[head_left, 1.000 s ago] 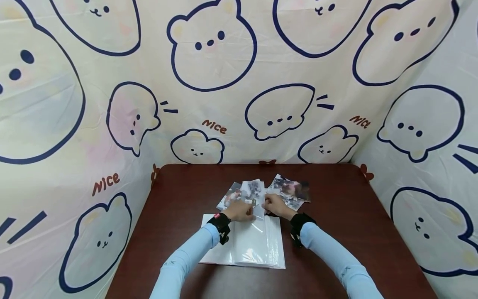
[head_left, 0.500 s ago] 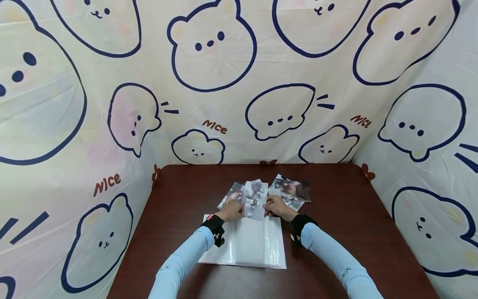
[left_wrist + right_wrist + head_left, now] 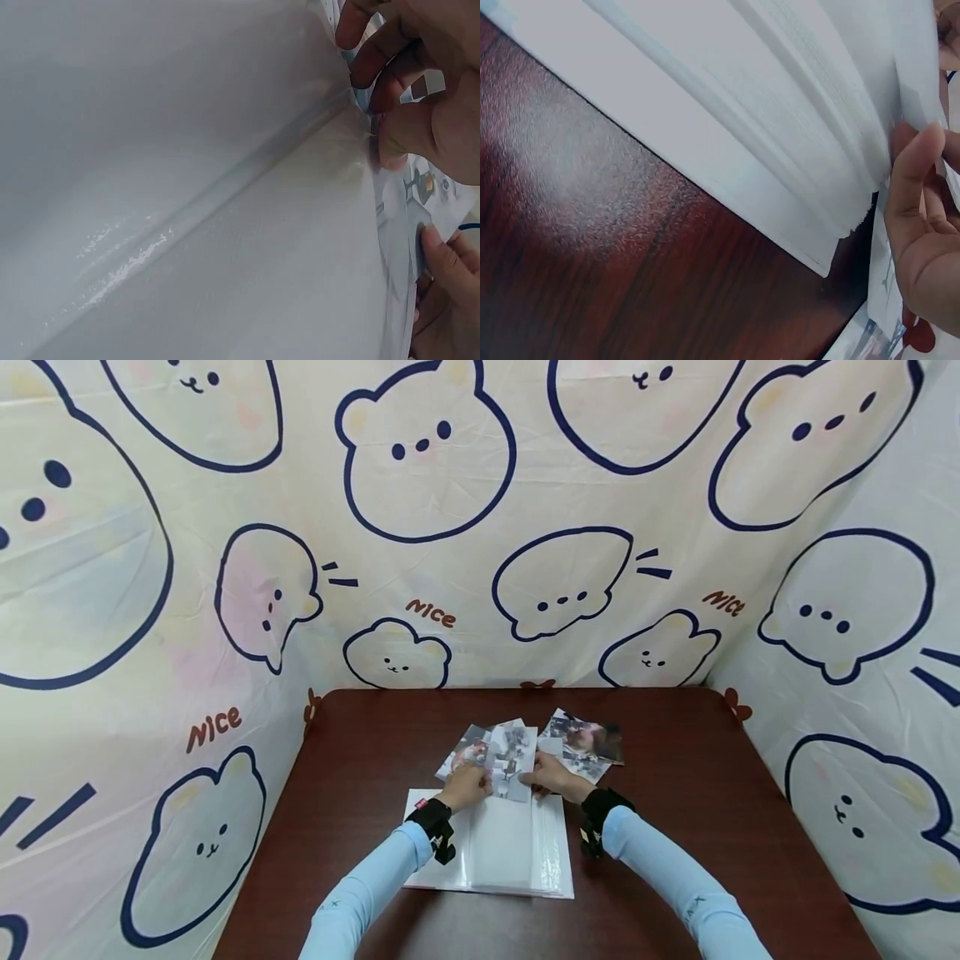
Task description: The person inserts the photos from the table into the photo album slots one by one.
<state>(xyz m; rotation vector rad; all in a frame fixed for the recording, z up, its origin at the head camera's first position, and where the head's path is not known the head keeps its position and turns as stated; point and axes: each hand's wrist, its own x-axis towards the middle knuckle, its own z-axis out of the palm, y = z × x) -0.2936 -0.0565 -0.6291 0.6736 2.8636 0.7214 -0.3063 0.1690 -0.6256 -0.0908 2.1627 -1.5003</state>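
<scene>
My left hand (image 3: pixel 467 785) and right hand (image 3: pixel 552 774) pinch one photo (image 3: pixel 514 760) over one album (image 3: pixel 491 847); two photo piles (image 3: pixel 583 743) lie toward the table's (image 3: pixel 675 827) far edge.

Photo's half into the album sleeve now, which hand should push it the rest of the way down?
Probably the right hand: its fingers sit on the photo. The left hand pinches the clear sleeve open at its top edge and seems better kept there.

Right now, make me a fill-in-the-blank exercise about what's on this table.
1. Both hands hold a photo at the top edge of an open ____ with clear sleeves.
2. The left hand and right hand meet over a ____-brown table.
3. Loose photos lie to the ____ of the held one.

Missing words: album; dark; right
</scene>
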